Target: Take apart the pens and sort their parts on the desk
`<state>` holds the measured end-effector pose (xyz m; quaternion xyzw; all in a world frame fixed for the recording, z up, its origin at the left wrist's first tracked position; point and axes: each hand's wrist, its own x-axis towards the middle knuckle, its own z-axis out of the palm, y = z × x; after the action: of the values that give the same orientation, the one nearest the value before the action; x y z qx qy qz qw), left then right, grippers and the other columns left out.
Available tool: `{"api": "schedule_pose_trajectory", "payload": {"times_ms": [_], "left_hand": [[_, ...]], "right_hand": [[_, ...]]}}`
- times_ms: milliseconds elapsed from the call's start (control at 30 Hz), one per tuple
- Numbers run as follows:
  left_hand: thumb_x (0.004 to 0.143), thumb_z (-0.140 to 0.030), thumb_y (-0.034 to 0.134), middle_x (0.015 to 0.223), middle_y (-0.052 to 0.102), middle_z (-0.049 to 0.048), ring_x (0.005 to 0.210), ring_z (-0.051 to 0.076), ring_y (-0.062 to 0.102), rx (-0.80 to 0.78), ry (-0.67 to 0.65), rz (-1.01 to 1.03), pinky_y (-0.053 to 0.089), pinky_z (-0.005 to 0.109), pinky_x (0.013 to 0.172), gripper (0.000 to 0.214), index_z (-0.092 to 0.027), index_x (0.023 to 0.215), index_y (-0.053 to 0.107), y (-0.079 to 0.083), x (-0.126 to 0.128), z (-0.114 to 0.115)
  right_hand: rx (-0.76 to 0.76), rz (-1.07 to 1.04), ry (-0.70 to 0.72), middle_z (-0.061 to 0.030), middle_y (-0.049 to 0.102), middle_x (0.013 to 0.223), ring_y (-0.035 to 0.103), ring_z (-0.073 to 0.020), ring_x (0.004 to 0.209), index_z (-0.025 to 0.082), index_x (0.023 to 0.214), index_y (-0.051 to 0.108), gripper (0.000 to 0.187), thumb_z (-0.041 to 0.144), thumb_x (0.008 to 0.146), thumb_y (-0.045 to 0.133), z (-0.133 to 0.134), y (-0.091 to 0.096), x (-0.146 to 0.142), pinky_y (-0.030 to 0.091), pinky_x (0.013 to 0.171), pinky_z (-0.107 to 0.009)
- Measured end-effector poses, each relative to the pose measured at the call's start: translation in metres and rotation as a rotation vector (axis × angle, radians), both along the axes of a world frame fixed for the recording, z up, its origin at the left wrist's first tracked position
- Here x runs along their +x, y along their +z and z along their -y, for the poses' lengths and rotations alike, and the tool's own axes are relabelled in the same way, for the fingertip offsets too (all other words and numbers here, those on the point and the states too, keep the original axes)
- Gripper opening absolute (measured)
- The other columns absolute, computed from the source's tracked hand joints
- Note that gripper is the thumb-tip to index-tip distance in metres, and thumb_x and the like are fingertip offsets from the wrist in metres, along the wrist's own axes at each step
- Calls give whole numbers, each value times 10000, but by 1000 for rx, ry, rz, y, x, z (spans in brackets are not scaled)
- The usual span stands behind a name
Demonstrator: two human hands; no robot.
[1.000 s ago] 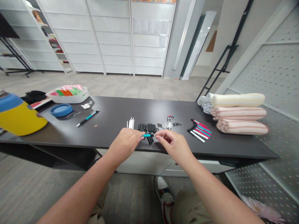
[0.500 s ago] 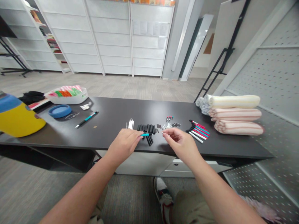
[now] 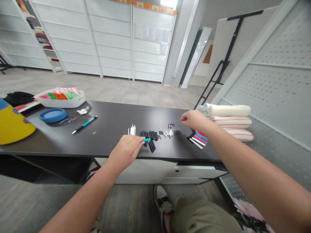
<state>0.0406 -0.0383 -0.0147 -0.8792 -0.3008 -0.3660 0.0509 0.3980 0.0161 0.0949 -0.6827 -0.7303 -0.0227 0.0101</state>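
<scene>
My left hand (image 3: pixel 125 149) pinches a teal pen barrel (image 3: pixel 146 139) with a dark tip, held over a group of black grip tubes (image 3: pixel 152 135). Thin white refills (image 3: pixel 132 130) stick out just beyond that hand. My right hand (image 3: pixel 193 119) hovers over the right of the table with its fingers curled together; whatever lies in them is hidden. Under its wrist lie red, teal and white pen barrels (image 3: pixel 199 139). Left of it are small white pieces (image 3: pixel 168 133), small dark pieces (image 3: pixel 178 131) and several short red-and-teal-tipped parts (image 3: pixel 171 125).
A whole teal and black pen (image 3: pixel 85 125) lies at the left, near a blue round lid (image 3: pixel 52 115) and a white basket (image 3: pixel 60 102). A yellow and blue object (image 3: pixel 17 126) stands at the far left. Rolled towels (image 3: pixel 229 110) are stacked at the right.
My right hand has moved away from the small white pieces, to the right and farther back. My left hand still holds the teal barrel in about the same place. The view has shifted slightly.
</scene>
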Motion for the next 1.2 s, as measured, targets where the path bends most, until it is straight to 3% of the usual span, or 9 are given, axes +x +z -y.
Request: {"api": "schedule_pose_trajectory", "payload": {"times_ms": [300,867,967,1067,1133,1200], "left_hand": [[1058,-223,570,1107,762,84,999,248,687,-7,6,7,494,414,898,195,-175,1227,654,0,0,-1],[1067,-226,542,1101,760,97,991,250,691,-31,-4,14,499,416,895,197,-176,1222,652,1,0,-1],[1067,-220,541,1105,762,97,998,249,694,-26,-6,16,500,417,898,195,-176,1221,653,1,0,-1],[1064,-217,548,1111,763,96,1012,249,697,-20,-7,23,498,413,903,190,-180,1218,653,1,0,-1],[1060,-222,560,1108,763,93,1007,250,695,-29,-6,24,496,411,900,180,-182,1209,654,1,0,-1],[1057,-229,567,1102,764,91,992,251,693,-42,-8,16,493,408,892,175,-184,1200,658,2,0,0]], "right_hand": [[-143,23,108,-17,813,839,720,-176,772,235,925,855,204,214,774,720,-24,-21,-14,449,672,-243],[-173,26,118,-4,816,872,729,-169,802,225,967,842,227,190,766,742,-27,-16,-24,465,678,-229],[-114,18,113,-32,815,919,730,-184,834,200,985,827,201,208,810,728,-15,-4,-24,473,711,-248],[43,-74,112,-49,808,936,723,-198,858,202,959,808,152,264,884,690,12,3,-36,472,741,-275],[143,-247,151,-32,802,908,711,-185,805,227,971,791,166,325,931,663,39,0,-54,470,735,-280],[139,-417,162,-22,799,917,700,-177,766,253,1031,774,229,419,975,627,67,-12,-79,468,711,-284]]}}
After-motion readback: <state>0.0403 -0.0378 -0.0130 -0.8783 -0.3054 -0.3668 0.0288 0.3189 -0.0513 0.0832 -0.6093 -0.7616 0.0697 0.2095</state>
